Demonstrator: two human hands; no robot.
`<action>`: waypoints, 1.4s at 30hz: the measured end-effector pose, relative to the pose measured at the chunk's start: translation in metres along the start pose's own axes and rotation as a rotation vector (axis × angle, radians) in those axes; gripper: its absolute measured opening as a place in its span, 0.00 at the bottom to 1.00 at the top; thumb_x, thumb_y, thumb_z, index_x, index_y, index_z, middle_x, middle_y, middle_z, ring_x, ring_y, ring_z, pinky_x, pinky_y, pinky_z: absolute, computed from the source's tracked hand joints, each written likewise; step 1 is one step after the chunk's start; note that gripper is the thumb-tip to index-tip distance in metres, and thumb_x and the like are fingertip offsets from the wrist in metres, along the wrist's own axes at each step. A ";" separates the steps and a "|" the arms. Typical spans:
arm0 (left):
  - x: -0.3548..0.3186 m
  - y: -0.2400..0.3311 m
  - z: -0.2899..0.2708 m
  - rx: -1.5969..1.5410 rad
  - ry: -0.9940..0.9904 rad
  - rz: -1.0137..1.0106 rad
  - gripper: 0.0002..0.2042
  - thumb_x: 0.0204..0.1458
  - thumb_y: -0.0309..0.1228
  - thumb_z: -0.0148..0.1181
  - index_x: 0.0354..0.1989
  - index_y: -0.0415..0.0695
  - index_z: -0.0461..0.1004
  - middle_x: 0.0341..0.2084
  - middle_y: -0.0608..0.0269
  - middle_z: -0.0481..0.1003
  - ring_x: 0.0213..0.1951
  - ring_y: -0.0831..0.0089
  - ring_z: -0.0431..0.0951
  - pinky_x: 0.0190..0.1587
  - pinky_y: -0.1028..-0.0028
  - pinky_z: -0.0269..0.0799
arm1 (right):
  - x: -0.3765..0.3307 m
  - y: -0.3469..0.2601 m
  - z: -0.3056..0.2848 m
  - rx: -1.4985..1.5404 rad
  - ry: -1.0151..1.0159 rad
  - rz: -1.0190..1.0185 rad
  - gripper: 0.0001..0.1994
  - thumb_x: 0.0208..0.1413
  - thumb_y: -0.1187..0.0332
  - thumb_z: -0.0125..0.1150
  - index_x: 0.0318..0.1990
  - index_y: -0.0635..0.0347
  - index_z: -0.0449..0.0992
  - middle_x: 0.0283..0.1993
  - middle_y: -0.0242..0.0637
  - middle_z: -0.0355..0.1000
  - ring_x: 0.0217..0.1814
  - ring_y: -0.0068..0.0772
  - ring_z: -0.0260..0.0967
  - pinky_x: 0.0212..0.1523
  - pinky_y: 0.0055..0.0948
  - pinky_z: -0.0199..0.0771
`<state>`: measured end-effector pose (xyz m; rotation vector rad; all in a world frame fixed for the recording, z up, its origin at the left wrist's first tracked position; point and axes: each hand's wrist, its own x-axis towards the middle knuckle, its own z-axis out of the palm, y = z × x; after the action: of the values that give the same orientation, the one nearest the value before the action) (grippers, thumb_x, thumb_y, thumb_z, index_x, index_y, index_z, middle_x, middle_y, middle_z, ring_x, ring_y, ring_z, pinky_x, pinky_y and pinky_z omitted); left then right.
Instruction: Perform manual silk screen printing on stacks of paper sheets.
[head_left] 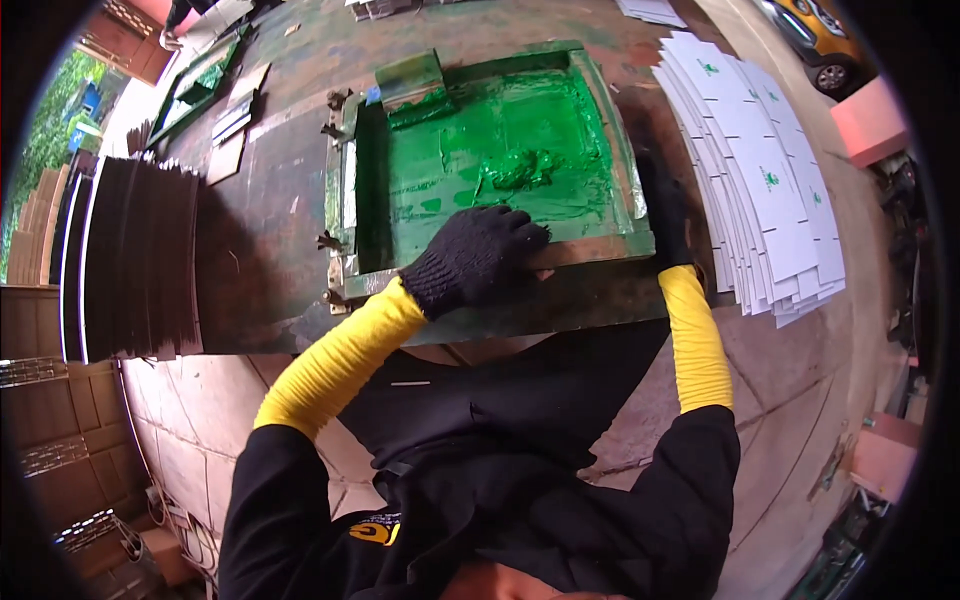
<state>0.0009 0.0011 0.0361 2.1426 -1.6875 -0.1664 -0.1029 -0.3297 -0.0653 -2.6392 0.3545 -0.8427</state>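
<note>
- Green-inked frame (600, 248) is lying on the desk (270, 180).
- Left hand (478, 252) is gripping its near rail; right hand (668, 220) is resting beside its right edge, grip unclear.
- Level handling should be keeping glossy ink (522, 170) inside.

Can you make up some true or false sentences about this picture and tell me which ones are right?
1. The left hand, in a black glove, is over the near edge of the frame. True.
2. The paste inside the frame is red. False: the paste is green.
3. The white sheets lie to the right of the frame. True.
4. The right hand is dipped in the paste. False: the right hand is beside the frame's right side.
5. The cuffs are blue. False: the cuffs are yellow.
</note>
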 end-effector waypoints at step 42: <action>-0.005 -0.021 0.030 -0.240 0.083 -0.049 0.33 0.49 0.56 0.69 0.53 0.40 0.72 0.45 0.48 0.74 0.48 0.49 0.77 0.50 0.53 0.74 | 0.224 -0.199 0.085 -0.168 -0.238 -0.562 0.35 0.44 0.25 0.65 0.35 0.51 0.84 0.30 0.44 0.79 0.32 0.52 0.79 0.33 0.45 0.76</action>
<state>0.0087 0.0021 -0.0003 1.9851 -1.4887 -0.2759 0.1509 -0.2028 0.0626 -3.0023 -0.4163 -0.6540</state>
